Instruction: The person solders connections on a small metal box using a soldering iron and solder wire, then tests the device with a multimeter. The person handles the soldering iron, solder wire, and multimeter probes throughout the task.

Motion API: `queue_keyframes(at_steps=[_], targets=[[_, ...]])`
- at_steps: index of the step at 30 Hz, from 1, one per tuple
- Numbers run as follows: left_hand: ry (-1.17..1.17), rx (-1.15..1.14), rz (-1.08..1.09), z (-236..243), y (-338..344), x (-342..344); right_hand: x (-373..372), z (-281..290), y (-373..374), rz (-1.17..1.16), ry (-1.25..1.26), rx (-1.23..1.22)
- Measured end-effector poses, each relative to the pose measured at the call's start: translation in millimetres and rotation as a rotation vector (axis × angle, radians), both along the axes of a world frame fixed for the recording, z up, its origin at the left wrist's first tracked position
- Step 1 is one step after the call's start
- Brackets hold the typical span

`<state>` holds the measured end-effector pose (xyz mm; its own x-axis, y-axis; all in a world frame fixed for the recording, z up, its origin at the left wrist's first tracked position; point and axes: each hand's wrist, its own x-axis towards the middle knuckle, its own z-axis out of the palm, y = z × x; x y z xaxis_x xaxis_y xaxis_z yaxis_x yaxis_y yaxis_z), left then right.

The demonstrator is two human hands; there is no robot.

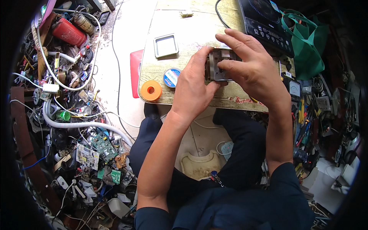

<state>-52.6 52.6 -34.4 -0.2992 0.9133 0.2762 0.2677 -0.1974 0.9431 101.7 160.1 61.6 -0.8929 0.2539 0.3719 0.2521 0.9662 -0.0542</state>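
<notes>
"Metal block (215, 69) over the desk (209, 28), left hand (194, 78) pinching it, right hand (253, 65) touching it, upper fingers spread. Risk?"

"Pushing off-centre could tip it out of the left hand's pinch."

The table (203, 36) is pale yellow with brownish wood-grain streaks and red speckles along its near edge. By its near left corner, the spool (151, 96) is orange, the disc (171, 78) blue and white. The metal block (216, 69) is silver-grey. At the right edge, the cooktop (264, 23) is black with white marks, the bag (308, 50) green.
</notes>
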Motion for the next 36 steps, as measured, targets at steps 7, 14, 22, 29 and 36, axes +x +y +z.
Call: queue_keyframes(at_steps=[7,14,22,29,36], targets=[[0.017,0.011,-0.013,0.7,-0.2,-0.7,-4.9,3.9,3.4,0.029,-0.093,0.047],[0.090,-0.004,-0.015,3.6,-1.0,-1.7,-7.9,2.2,3.6,0.041,-0.125,0.086],[0.054,0.053,-0.005,2.1,-1.4,-0.8,-10.1,2.0,0.7,0.044,-0.152,0.129],[0.050,0.074,0.005,-2.5,-1.7,0.4,-10.6,-2.5,-2.2,0.026,-0.158,0.186],[0.083,0.081,-0.005,-2.9,-0.8,0.3,-7.6,-3.7,-3.3,0.015,-0.172,0.195]])
